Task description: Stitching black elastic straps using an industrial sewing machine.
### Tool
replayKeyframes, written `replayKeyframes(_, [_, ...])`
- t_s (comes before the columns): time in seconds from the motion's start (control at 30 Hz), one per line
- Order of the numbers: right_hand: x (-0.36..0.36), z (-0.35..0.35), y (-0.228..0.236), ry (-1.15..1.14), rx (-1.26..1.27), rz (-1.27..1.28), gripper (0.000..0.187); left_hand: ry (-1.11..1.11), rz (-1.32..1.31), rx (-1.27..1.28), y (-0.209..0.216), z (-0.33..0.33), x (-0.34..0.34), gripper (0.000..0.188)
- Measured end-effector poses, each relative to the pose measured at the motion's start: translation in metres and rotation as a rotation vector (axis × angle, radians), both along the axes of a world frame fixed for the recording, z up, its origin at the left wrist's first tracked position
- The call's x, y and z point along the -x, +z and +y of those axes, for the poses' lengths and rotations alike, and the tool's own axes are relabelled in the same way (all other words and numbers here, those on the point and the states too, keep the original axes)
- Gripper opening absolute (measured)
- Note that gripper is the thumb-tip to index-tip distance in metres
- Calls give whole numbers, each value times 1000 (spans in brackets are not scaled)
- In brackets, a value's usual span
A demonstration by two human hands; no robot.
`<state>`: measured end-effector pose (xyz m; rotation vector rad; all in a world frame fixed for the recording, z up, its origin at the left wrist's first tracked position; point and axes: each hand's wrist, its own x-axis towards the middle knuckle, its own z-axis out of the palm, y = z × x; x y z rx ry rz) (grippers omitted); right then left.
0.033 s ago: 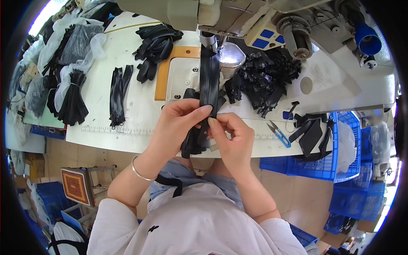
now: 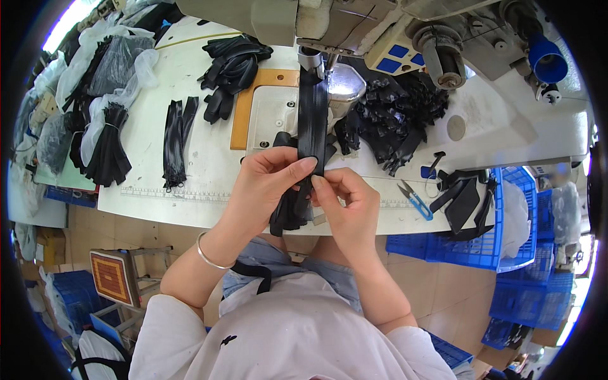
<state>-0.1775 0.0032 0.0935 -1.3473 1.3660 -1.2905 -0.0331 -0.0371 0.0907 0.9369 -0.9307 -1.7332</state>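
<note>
Near the middle of the front edge of the white surface [image 2: 145,158], a long black strip [image 2: 312,114] is held out straight by two hands. It is pinched between thumb and fingers by the left hand [image 2: 269,177] and, just nearer the front edge, by the right hand [image 2: 348,202]; the hands are drawn close together (whether they touch cannot be told). Toward the back edge, the strip is run up to the metal presser foot [image 2: 309,62] of a sewing machine [image 2: 247,22]. Below the strip, other black pieces [image 2: 288,215] are bunched as far as the front edge, partly covered by the left hand.

Between the strip and the left edge, a pair of black zips [image 2: 174,142] is laid, with a folded black bundle [image 2: 234,63] set nearer the back edge. By the left edge itself, a tied black bundle [image 2: 109,155] is placed. To the right of the strip, a black heap [image 2: 399,120] is piled. Near the front right corner, blue snips [image 2: 418,204] are laid beside black scraps [image 2: 465,199], and a blue basket [image 2: 500,215] is stood against that corner.
</note>
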Motion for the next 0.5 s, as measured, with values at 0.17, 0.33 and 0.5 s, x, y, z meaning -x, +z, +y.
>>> replayKeyframes(0.17, [3,1,-3,75,-115,-109,12,73,137,6,-4,3,0,16])
replayKeyframes(0.33, [-1,6,-2,13,177,82,9,36,251,-88,5,6,0,16])
replayKeyframes(0.5, [-2,9,0,16,178,67,8,92,236,-77,8,11,3,16])
